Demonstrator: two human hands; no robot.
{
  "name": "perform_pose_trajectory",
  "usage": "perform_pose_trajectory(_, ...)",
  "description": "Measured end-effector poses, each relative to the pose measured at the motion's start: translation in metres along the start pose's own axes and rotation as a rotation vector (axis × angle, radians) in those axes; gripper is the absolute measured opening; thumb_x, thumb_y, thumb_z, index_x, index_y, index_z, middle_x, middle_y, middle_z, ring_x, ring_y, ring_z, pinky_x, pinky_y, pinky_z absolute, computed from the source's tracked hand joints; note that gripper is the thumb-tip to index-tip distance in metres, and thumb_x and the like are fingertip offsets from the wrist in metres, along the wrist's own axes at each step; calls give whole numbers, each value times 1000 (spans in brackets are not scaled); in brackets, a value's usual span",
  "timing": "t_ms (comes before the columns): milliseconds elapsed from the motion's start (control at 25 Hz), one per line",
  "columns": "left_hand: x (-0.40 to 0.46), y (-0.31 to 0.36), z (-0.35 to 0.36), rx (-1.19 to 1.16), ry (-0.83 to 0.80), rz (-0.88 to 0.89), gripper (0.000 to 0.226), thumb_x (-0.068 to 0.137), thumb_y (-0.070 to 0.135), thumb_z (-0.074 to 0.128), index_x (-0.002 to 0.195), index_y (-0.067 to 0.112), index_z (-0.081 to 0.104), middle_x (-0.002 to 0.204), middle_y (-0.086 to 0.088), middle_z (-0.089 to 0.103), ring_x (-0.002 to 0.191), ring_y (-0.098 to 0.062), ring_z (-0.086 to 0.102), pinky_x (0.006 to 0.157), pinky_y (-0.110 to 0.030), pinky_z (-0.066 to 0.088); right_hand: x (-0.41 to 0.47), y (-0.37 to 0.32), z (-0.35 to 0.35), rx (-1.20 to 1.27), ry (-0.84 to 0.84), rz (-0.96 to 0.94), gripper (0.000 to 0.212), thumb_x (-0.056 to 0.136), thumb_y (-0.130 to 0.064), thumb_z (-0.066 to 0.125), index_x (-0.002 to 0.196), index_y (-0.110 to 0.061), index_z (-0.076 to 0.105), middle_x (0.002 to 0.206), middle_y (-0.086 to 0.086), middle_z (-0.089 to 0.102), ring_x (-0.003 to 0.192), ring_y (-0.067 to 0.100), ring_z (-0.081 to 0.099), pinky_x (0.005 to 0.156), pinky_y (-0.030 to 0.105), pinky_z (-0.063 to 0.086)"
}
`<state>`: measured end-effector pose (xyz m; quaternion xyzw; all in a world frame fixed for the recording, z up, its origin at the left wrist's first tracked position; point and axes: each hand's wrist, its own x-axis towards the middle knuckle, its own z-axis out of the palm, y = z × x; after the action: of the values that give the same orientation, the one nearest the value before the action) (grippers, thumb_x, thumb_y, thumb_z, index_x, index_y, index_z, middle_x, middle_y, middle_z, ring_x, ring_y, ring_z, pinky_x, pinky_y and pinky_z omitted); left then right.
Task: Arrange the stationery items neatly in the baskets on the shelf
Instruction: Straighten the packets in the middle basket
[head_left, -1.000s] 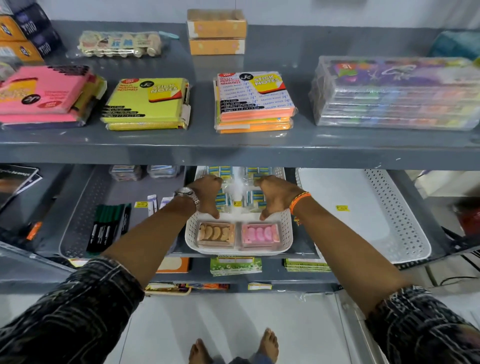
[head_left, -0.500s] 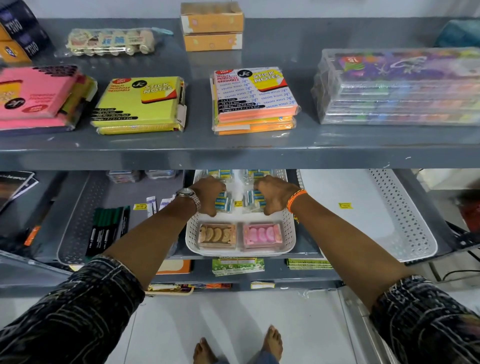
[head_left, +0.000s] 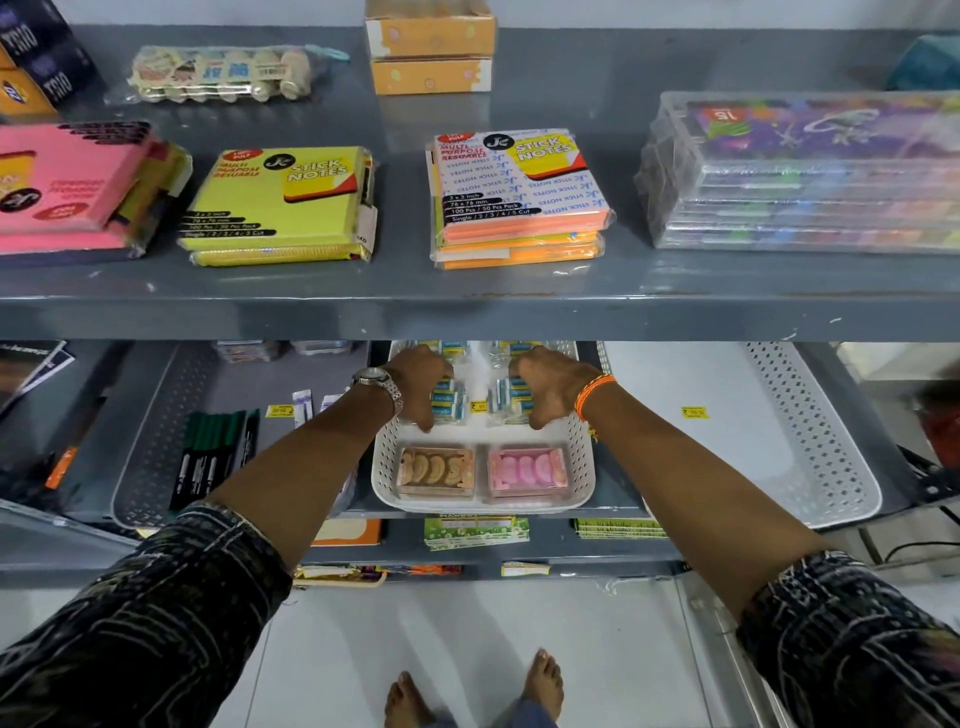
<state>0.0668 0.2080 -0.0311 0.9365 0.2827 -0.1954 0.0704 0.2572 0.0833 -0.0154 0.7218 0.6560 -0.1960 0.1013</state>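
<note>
A white perforated basket (head_left: 382, 470) sits on the lower shelf at centre. At its front lie a box of brown erasers (head_left: 435, 472) and a box of pink erasers (head_left: 525, 470). Behind them are two clear packs of blue-and-white erasers: a left pack (head_left: 448, 399) and a right pack (head_left: 511, 397). My left hand (head_left: 418, 382) is curled around the left pack. The right pack is gripped by my right hand (head_left: 550, 384). The basket's back part is hidden under the upper shelf.
A grey basket (head_left: 150, 457) with green markers (head_left: 210, 457) stands to the left. A large white basket (head_left: 810, 441) stands to the right. The upper shelf edge (head_left: 478, 312) overhangs my hands; sticky-note packs (head_left: 519, 197) and a clear box stack (head_left: 805, 171) lie on it.
Both hands have closed further on the eraser packs and drawn them slightly apart and back in the basket. The view has tilted a little.
</note>
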Motion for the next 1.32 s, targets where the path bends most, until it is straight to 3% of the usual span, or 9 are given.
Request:
perform_pose_trajectory(160, 0, -1, 3, -22, 9, -9, 83, 57, 42, 90, 129, 12, 61, 123, -7, 64, 112, -26, 57, 96, -33, 47, 3, 1, 1, 26, -4, 0, 69, 53, -20, 90, 115, -9, 63, 112, 10, 57, 97, 28, 62, 84, 40, 59)
perform_pose_trajectory(440, 1, -2, 3, -5, 21, 2, 81, 55, 44, 90, 125, 13, 63, 119, -6, 64, 109, -24, 57, 95, -34, 48, 4, 4, 1, 67, 3, -3, 56, 53, -22, 90, 103, -14, 65, 97, 5, 57, 90, 25, 59, 71, 30, 51)
perform_pose_trajectory(760, -1, 0, 2, -37, 32, -25, 78, 57, 42, 91, 124, 13, 64, 118, -7, 65, 107, -24, 59, 92, -33, 47, 6, 1, 3, 56, 7, -22, 56, 52, -26, 89, 102, -14, 67, 96, 5, 61, 90, 24, 61, 75, 33, 55)
perform_pose_trajectory(840, -2, 1, 3, -40, 22, -34, 76, 56, 40, 91, 120, 11, 65, 116, -8, 65, 105, -25, 59, 90, -33, 49, 6, 2, 4, 62, -8, -6, 61, 51, -27, 90, 106, -15, 66, 102, 6, 61, 94, 25, 60, 78, 35, 56)
perform_pose_trajectory(960, -12, 2, -1, -72, 19, -38, 88, 54, 42, 92, 128, 8, 60, 124, -12, 62, 113, -28, 57, 96, -38, 51, 3, 0, 3, 97, 1, 11, 89, 50, -36, 93, 129, -15, 57, 123, 9, 59, 111, 29, 59, 92, 38, 54)
perform_pose_trajectory(1040, -29, -2, -9, -164, 99, -47, 92, 54, 40, 92, 133, 8, 58, 129, -14, 62, 117, -30, 58, 100, -39, 50, -2, 0, 0, 161, 35, 23, 97, 53, -41, 93, 136, -14, 52, 131, 8, 58, 120, 30, 57, 100, 37, 51)
perform_pose_trajectory(1200, -107, -18, -3, -393, 450, -137, 75, 69, 31, 85, 135, 8, 60, 137, -15, 62, 126, -34, 57, 103, -38, 46, -19, -7, -6, 342, 259, 0, 81, 72, -43, 82, 140, -19, 45, 141, 7, 53, 130, 29, 51, 106, 38, 44)
perform_pose_trajectory(1320, -174, -43, 35, -407, 517, -303, 63, 78, 38, 76, 135, 17, 61, 129, -11, 68, 116, -32, 64, 98, -40, 52, -9, -49, -11, 399, 426, -76, 64, 86, -39, 71, 140, -13, 48, 144, 13, 52, 133, 33, 46, 110, 40, 39)
